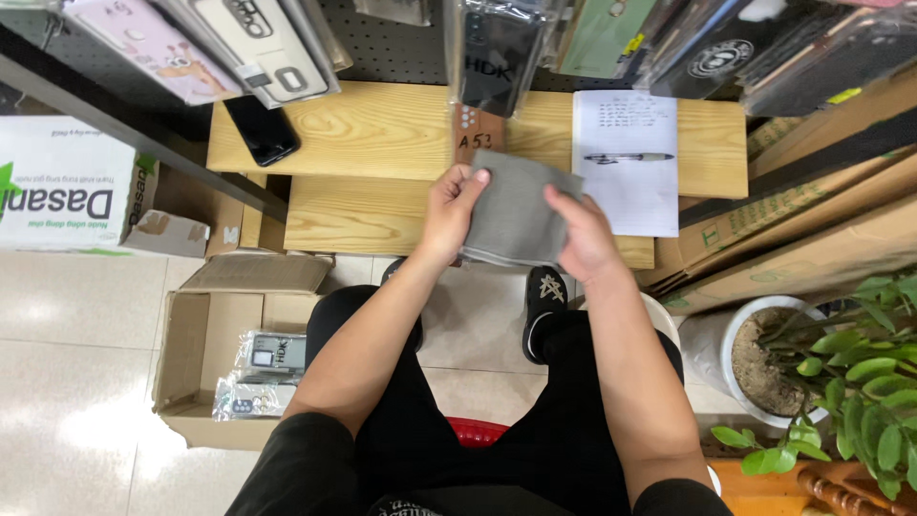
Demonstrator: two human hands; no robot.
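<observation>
Fingers of the left hand (451,212) and right hand (583,239) pinched a flat grey rectangular sleeve (514,215) above the pale wooden step shelf (373,129); the loose edge-grip risked letting it slip floorward.

The person wears black short sleeves, black trousers and black slip-on shoes (544,296) with a pale emblem on top; forearms and hands (449,210) are bare.

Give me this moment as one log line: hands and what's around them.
left hand: grips grey pouch | right hand: grips same pouch | behind: wooden shelf, notepad with pen, black phone
</observation>
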